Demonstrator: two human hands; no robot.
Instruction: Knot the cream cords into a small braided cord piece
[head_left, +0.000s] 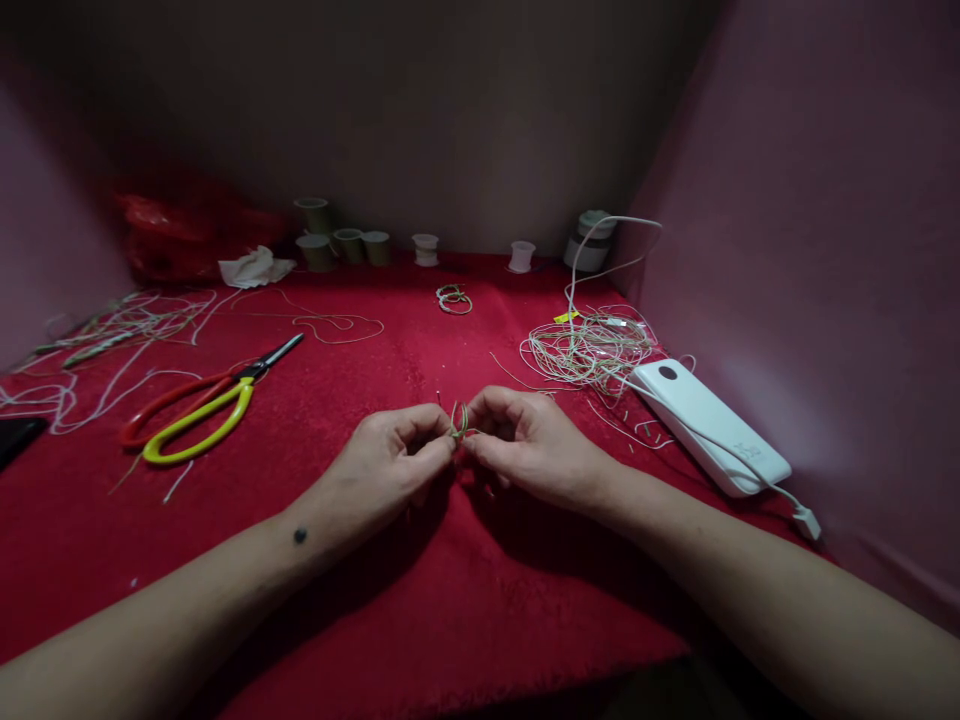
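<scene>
A small loop of thin greenish cord [460, 420] is pinched between my two hands, above the middle of the red cloth. My left hand [397, 450] has thumb and forefinger closed on the cord's left side. From the other side, my right hand [529, 445] grips the same cord with thumb and forefinger, its other fingers curled below. The fingertips almost meet, and they hide part of the cord. Farther back on the cloth lie finished-looking cord rings [454, 299]. Scissors [217, 400] with one red and one yellow handle rest to the left of my left hand.
A tangle of cord [589, 345] lies at right beside a white power bank [712, 425] with a cable. Loose strands [135, 325] spread at left. Several thread spools [349, 246], a jar [590, 242], crumpled tissue [256, 268] and a red plastic bag [169, 235] line the back. Pink walls flank the cloth.
</scene>
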